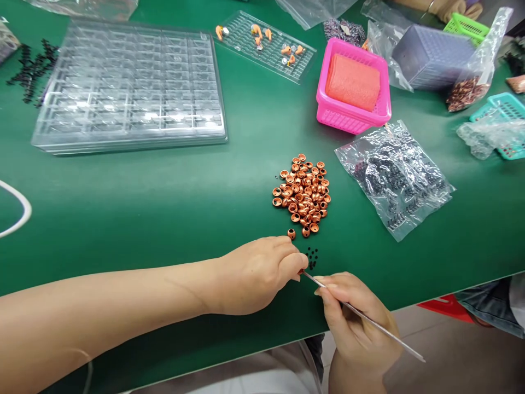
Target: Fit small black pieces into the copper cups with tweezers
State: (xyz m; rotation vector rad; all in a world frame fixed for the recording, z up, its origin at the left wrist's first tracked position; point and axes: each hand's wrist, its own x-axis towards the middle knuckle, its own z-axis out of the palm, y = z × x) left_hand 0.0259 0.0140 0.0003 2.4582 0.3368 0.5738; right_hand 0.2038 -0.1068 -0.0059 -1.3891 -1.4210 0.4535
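My left hand (262,273) is closed in a pinch on a small copper-coloured cap, mostly hidden by the fingers. Only a sliver of its edge shows at the fingertips. A thin metal rod (381,328) is gripped like a pen in my right hand (361,323), its tip meeting the cap at the left fingertips. Just beyond, tiny black dots (312,257) lie scattered on the green table (164,208). Behind them is a pile of copper-coloured caps (303,194), round and hollow, with two lying at its near edge.
Stacked clear compartment trays (135,87) stand back left. A clear ribbed sheet (246,41) carries orange earpiece-like parts. A pink basket (353,120) holds a red-orange block. Right of the pile lies a plastic bag (397,180) of dark pieces. A white cable (24,208) loops in from the left.
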